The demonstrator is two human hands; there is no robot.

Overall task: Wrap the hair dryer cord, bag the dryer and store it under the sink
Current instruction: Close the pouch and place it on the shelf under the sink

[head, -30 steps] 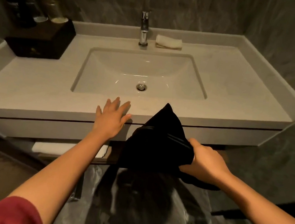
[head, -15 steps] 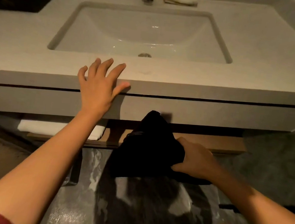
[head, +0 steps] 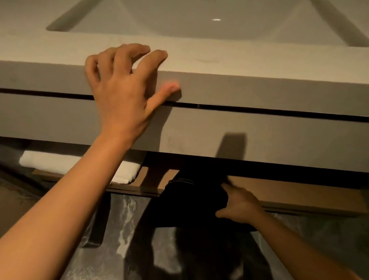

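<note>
The right hand point(head: 241, 205) is clamped on the black bag point(head: 191, 201), thumb on top and fingers beneath; the bag juts from the hand toward ten o'clock, its tip already under the vanity edge. This looks like the storing step: next, push it onto the wooden shelf point(head: 299, 196). The left hand point(head: 122, 88), fingers spread, braces on the counter point(head: 258, 62) at eleven o'clock

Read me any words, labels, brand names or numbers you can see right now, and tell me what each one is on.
None can be read in this view.
Black bag held by the right hand: no visible print.
Vanity front under the left hand: plain, no label.
Folded white towel on the wooden shelf: no tag showing.
Sink basin: no marking visible.
</note>
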